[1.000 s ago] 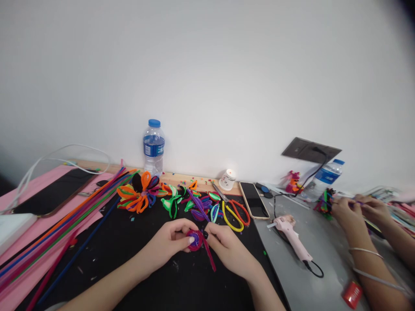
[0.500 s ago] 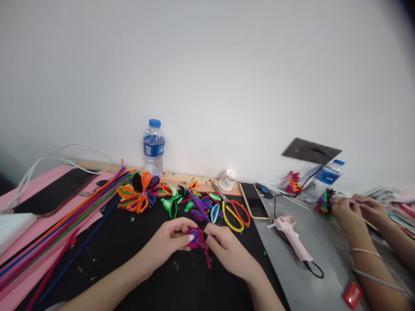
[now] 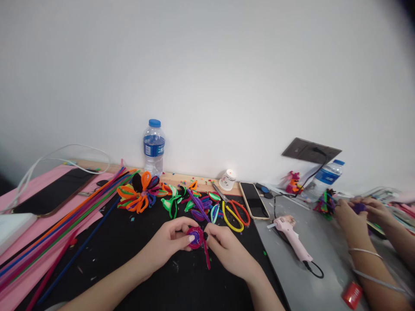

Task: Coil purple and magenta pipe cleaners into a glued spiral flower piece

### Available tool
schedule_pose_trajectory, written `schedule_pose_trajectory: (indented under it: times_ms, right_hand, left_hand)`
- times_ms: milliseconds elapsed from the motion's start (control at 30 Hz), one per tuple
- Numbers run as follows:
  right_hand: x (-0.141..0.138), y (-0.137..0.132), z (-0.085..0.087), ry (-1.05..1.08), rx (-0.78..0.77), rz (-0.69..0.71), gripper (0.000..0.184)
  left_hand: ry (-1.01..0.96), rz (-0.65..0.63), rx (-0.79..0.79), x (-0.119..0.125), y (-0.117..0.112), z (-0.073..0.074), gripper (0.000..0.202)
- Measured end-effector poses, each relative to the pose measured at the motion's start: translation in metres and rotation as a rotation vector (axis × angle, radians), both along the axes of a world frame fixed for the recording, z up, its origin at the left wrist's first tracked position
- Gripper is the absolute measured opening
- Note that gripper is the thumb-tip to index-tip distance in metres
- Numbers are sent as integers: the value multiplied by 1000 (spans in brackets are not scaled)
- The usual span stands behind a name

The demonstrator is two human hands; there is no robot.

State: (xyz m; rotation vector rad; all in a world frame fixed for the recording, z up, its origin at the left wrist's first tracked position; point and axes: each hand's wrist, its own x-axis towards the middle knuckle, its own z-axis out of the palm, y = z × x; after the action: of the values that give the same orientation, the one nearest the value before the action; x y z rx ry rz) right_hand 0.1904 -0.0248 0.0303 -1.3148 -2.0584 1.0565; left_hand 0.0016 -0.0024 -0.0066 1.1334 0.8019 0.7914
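Note:
My left hand (image 3: 168, 242) and my right hand (image 3: 227, 248) meet over the black mat (image 3: 136, 268), both pinched on a small coiled pipe-cleaner disc (image 3: 195, 236), purple in the middle and dark red round the rim. A dark red tail (image 3: 206, 255) hangs from the disc toward me, between the hands. Just behind the hands lie finished pipe-cleaner petals (image 3: 201, 205) and an orange and purple pipe-cleaner flower (image 3: 140, 193).
Long straight pipe cleaners (image 3: 65, 224) fan out at the left over pink paper. Scissors (image 3: 235, 214), a phone (image 3: 253, 200), a pink glue gun (image 3: 292, 235) and a water bottle (image 3: 153, 147) stand behind and right. Another person's hands (image 3: 356, 214) work at the far right.
My hands have kept their grip on the disc, and its dark red tail has swung in closer to the hands. The other person's hands have shifted slightly.

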Motion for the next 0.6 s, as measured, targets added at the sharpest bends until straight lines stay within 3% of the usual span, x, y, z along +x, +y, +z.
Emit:
schedule_pose_trajectory:
  times_ms: [600]
  right_hand:
    - [0,-1,-1,0,-3,-10,22]
  left_hand:
    - [13,-10,17,0,1,-6,30]
